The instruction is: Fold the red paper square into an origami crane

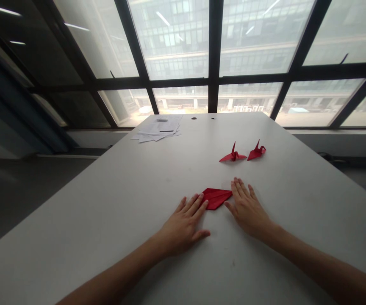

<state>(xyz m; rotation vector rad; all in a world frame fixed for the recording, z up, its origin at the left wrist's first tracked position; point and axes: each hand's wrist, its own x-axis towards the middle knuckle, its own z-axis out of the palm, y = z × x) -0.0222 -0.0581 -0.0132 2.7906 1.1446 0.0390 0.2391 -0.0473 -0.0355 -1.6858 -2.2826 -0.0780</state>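
Note:
A folded piece of red paper (216,198) lies flat on the white table (106,220), between my two hands. My left hand (184,224) rests palm down with its fingers stretched out, the fingertips touching the paper's left edge. My right hand (246,206) also lies flat and open, its fingers at the paper's right corner. Neither hand grips anything. Farther back stand two finished red paper cranes (233,156) (256,152), side by side and apart from my hands.
A loose stack of white papers (160,129) lies near the table's far left corner. Two small dark spots (193,118) mark the far edge. Large windows with dark frames (214,55) run behind the table; floor drops away at left.

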